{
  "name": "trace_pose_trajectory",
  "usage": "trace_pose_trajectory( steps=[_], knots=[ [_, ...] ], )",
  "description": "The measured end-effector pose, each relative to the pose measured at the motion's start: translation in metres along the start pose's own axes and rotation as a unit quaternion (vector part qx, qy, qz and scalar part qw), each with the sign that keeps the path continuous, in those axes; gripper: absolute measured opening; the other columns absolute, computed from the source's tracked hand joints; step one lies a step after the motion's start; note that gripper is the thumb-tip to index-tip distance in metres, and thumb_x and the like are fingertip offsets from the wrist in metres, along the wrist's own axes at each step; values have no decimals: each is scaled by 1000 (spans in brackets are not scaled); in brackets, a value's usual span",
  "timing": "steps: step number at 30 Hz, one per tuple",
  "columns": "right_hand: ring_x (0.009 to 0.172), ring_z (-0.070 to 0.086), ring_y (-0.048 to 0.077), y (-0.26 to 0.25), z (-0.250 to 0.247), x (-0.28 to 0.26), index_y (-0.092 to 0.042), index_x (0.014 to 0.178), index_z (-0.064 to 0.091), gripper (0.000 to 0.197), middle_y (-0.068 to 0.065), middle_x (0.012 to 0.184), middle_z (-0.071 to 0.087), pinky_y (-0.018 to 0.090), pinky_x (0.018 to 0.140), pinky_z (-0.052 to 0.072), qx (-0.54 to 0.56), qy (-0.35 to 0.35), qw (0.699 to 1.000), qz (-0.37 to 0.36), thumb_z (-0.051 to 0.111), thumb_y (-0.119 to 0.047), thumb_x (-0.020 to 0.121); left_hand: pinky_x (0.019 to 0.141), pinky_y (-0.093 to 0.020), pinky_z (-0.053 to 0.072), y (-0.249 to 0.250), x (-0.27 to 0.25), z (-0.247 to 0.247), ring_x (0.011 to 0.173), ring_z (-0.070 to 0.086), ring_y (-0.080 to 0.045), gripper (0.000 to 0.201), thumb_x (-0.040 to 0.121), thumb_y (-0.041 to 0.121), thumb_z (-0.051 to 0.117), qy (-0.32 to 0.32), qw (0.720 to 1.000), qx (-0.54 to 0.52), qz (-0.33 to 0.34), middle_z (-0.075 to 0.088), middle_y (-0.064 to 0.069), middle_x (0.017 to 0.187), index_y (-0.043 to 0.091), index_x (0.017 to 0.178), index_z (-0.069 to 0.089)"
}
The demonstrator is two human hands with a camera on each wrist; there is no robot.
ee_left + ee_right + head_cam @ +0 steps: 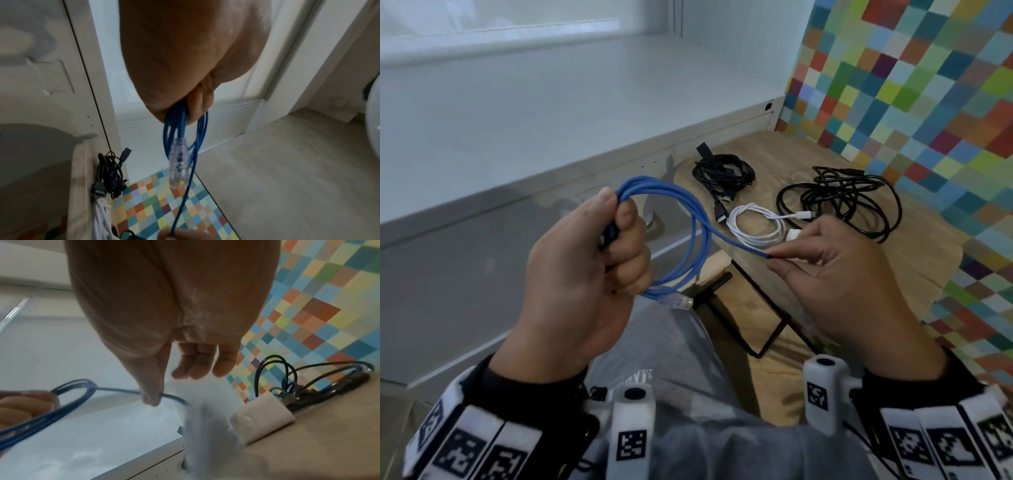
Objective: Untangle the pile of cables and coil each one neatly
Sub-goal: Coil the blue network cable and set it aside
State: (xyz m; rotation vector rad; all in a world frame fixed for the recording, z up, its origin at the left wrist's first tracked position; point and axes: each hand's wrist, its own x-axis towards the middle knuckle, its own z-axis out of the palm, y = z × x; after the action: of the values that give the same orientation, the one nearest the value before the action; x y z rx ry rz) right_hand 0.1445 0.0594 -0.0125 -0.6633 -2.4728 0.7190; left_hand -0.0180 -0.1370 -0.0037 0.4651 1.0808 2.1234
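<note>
Left hand: fist closed around gathered loops of blue cable, held in the air near the table edge; clear plug dangling below. Right hand: thumb and forefinger pinching the free tail, remaining fingers loose.

Probable faults: loops springing open if the fist slackens; uneven final turn if the tail is pulled too taut; dangling plug snagging inside the coil.

Surface: wooden table carrying white cable, coiled; black coil; looser black cable. Room: white wall, multicoloured checkered panel, pale floor.
</note>
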Motion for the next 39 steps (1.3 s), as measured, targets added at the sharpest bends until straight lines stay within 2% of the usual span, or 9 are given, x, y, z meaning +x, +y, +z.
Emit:
trace_pose_trajectory(
  steps=[7,14,20,25,29,31,34,37,39],
  knots=[
    [89,76,11,-17,27,-9,-26,110,76,27,-7,94,79,41,79,64,283,-21,953,107,67,-4,95,43,-23,17,-6,-7,11,43,13,-8,32,104,35,31,-73,991,-108,-1,28,10,55,21,77,43],
    [126,65,23,-48,44,-19,-5,131,63,50,14,127,72,46,110,49,633,-163,742,150,56,-3,82,43,-22,26,-31,-7,22,41,26,-5,29,100,35,36,-57,994,-80,47,31,8,56,18,77,42],
    [97,73,23,-49,55,-17,-5,103,74,20,14,96,77,43,98,55,616,-92,760,188,65,-10,87,44,-25,26,-36,-7,26,41,26,-7,30,102,30,34,-26,996,-50,76,30,6,56,14,78,42],
    [103,65,25,-53,55,-19,-13,88,77,9,11,99,72,56,103,49,619,-133,747,202,70,-16,90,41,-22,27,-31,-5,24,39,23,-6,32,102,32,38,16,997,-63,45,28,7,54,17,75,43],
    [96,55,27,-57,50,-18,-19,64,68,24,16,92,57,47,92,44,616,-184,748,167,75,-32,83,39,-20,26,-32,-3,24,39,20,-6,29,99,34,37,34,995,-90,21,26,7,54,18,75,42],
    [88,62,24,-58,51,-17,-23,57,66,27,7,81,64,42,91,50,576,-190,786,116,78,-24,81,39,-20,27,-35,-6,26,41,20,-7,28,97,34,38,37,996,-73,34,25,6,55,18,75,41],
    [98,71,24,-49,56,-18,-18,79,69,18,1,93,73,41,97,56,471,-147,861,119,81,-6,77,41,-22,25,-34,-6,23,42,20,-7,32,103,31,32,30,995,-52,77,28,8,55,17,76,41],
    [88,71,26,-45,56,-21,-18,113,68,38,10,99,70,46,83,60,463,-143,862,148,81,-2,82,46,-26,25,-28,-4,15,43,22,-8,33,106,31,28,21,991,-46,125,28,8,56,17,79,42],
    [65,66,27,-47,52,-21,-14,110,66,32,11,80,70,44,67,59,465,-139,858,169,80,-1,84,47,-27,24,-27,-5,15,44,21,-10,33,104,33,30,27,988,-39,146,28,7,57,17,79,43]
  ],
)
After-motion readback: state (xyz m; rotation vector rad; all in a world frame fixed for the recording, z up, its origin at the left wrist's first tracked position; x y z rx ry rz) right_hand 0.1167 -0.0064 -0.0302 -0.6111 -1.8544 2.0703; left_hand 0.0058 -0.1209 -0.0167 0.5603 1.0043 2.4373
